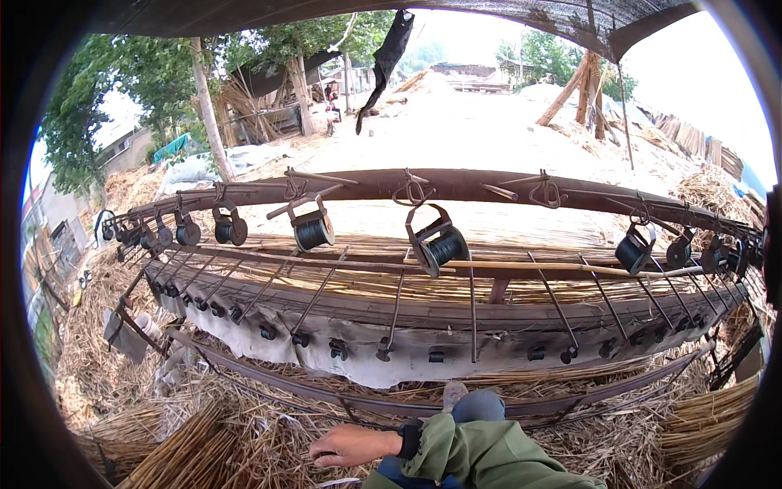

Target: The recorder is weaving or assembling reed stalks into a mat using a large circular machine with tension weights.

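Note:
My right hand [354, 446] reaches across to the left at the bottom of the view, with a black wristband and a green sleeve behind it. Its fingers are loosely bent and slightly apart, and I make out nothing held in them. Loose straw [281, 440] lies beneath and around it. A bundle of reeds [183, 448] is nearest, to its left. My left hand is not in view. Ahead stands a long metal frame with a thick rusty bar [489, 181]. Spools of dark twine, such as this spool [444, 247], hang from the bar.
Reeds [505, 230] lie lengthwise across the frame, behind slanting metal rods. Small bobbins [336, 349] dangle before pale sheeting [366, 367]. A low rusty rail [391, 405] runs in front of my legs. Another reed bundle [713, 416] lies at right. Dark netting [269, 18] hangs overhead.

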Demonstrator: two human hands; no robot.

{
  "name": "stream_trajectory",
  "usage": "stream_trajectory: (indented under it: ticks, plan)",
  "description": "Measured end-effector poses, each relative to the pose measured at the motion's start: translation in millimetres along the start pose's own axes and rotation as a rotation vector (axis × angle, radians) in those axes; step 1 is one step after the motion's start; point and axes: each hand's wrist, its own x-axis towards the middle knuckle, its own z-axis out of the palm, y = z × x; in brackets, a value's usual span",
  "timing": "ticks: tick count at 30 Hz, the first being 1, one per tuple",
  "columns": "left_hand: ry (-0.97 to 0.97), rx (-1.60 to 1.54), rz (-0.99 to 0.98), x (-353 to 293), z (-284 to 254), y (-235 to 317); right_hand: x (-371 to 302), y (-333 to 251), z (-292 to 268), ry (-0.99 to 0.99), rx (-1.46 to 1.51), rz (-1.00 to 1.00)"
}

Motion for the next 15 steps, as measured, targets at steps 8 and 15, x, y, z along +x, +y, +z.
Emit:
stream_trajectory:
  ticks: [8, 15]
  plan:
    - [-0.036, -0.219, 0.474, -95, 7, 135, 54, -27, 19, 0.012, 0.055, 0.038]
    - [-0.32, -0.566, 0.335, -150, 19, 154, 115, -31, 80, -0.045, 0.321, 0.037]
